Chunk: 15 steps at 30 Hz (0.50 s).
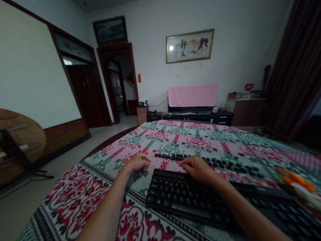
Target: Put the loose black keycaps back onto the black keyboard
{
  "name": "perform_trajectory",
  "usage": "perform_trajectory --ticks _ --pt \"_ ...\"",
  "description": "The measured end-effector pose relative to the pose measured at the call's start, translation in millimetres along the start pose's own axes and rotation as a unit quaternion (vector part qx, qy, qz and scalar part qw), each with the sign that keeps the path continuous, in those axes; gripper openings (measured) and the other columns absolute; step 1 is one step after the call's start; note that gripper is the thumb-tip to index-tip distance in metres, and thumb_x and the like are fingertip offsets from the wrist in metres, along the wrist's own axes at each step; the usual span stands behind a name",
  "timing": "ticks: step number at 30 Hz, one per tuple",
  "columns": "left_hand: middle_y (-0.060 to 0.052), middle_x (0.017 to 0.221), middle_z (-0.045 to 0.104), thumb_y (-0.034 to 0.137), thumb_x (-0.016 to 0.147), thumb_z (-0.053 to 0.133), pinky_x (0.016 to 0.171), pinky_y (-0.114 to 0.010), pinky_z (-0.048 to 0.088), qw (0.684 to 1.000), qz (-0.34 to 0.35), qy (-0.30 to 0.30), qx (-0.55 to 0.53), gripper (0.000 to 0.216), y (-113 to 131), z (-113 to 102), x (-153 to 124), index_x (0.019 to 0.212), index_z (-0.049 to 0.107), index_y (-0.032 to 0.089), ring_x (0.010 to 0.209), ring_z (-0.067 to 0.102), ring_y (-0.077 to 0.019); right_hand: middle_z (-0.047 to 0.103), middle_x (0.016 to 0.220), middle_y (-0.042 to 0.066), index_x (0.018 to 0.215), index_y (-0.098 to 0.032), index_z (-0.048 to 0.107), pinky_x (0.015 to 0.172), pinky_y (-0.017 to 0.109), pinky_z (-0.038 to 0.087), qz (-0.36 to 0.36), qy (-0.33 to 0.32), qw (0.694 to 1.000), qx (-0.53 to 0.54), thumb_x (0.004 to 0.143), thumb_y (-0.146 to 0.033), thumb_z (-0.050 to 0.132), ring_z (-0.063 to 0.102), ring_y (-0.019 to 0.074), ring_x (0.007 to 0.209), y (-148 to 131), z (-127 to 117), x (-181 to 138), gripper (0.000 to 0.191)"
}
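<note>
My left hand [138, 162] rests on the patterned cloth beyond the keyboard's upper left corner. Its fingers are curled together, and whatever they may hold is hidden. My right hand [198, 168] is over the back edge of a black keyboard [175, 192], thumb and fingertips pinched together; I cannot make out anything between them. Just beyond its fingertips, a long row of loose black keycaps [173, 156] runs across the cloth, continuing to the right as several more keycaps [233, 165]. My right forearm crosses above the keyboard and hides part of its keys.
A second black keyboard [283, 204] lies to the right, beside an orange and white item [298, 182]. Everything sits on a floral tablecloth [155, 137]. Across the room stands a low black cabinet [223, 118]; a round wooden tabletop [25, 144] leans at left.
</note>
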<state>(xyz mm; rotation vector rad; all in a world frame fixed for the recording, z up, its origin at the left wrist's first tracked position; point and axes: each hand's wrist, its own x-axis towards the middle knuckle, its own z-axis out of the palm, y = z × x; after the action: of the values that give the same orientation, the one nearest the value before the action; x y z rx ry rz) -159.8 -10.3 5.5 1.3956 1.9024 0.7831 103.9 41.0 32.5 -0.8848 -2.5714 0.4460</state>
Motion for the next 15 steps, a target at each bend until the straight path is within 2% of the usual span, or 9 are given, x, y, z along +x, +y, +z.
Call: perform_trajectory --ticks 4,7,11,15 --pt "0.003 0.056 0.053 0.03 0.064 0.048 0.037 -0.015 0.033 0.998 0.045 0.043 0.019 0.036 1.5 6.9 25.0 0.097 0.052 0.017 0.041 0.047 -0.0054 0.063 0.078 0.005 0.079 -0.017 0.065 0.065 0.024 0.036 0.046 0.015 0.997 -0.052 0.074 -0.023 0.034 0.054 0.0157 0.071 22.1 -5.6 -15.5 0.032" --pt "0.004 0.058 0.052 0.025 0.063 0.049 0.04 -0.015 0.034 0.994 0.091 0.035 0.049 0.042 3.4 8.7 40.4 0.104 0.049 0.017 0.042 0.047 -0.0047 0.063 0.076 0.005 0.077 -0.018 0.065 0.065 0.024 0.035 0.057 0.011 0.997 -0.059 0.074 -0.023 0.034 0.054 0.0158 0.07 30.7 -6.2 -21.8 0.031" --pt "0.006 0.058 0.05 0.025 0.059 0.053 0.041 -0.014 0.033 0.991 0.112 0.016 0.069 0.048 2.8 8.3 53.1 0.106 0.05 0.018 0.042 0.043 -0.0039 0.063 0.069 0.004 0.069 -0.018 0.065 0.061 0.023 0.035 0.062 -0.005 0.997 -0.051 0.074 -0.023 0.034 0.053 0.0151 0.064 33.6 -5.3 -23.3 0.031" --pt "0.007 0.054 0.048 0.028 0.058 0.054 0.042 -0.015 0.031 0.985 0.136 0.001 0.105 0.044 1.9 8.3 60.8 0.102 0.054 0.02 0.043 0.041 -0.0045 0.063 0.068 0.004 0.07 -0.018 0.065 0.061 0.023 0.034 0.073 -0.01 0.996 -0.049 0.072 -0.022 0.036 0.053 0.0152 0.063 31.2 -3.1 -22.5 0.03"
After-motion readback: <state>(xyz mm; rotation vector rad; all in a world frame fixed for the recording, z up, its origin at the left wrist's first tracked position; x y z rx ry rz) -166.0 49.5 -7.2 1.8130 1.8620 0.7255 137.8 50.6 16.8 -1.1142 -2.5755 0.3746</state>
